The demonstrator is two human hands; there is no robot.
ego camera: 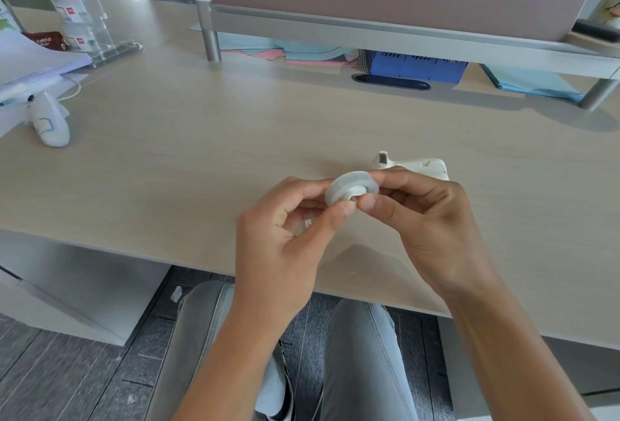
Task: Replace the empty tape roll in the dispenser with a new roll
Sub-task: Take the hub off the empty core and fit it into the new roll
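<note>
A small white tape roll (345, 184) with a white core is held above the desk between both hands. My left hand (285, 236) pinches its near edge with thumb and fingers. My right hand (426, 219) grips its right side, thumb at the core. Just behind my right hand, the white tape dispenser (416, 165) lies on the light wooden desk (201, 152), partly hidden by my fingers. A small whitish piece shows faintly under my left fingers; I cannot tell what it is.
A white bottle (50, 122) lies at the left next to stacked papers (30, 61) and a clear acrylic stand (87, 24). A partition rail (369, 31) on metal posts crosses the back, with a blue box (419, 66) and a cable slot (391, 81) behind.
</note>
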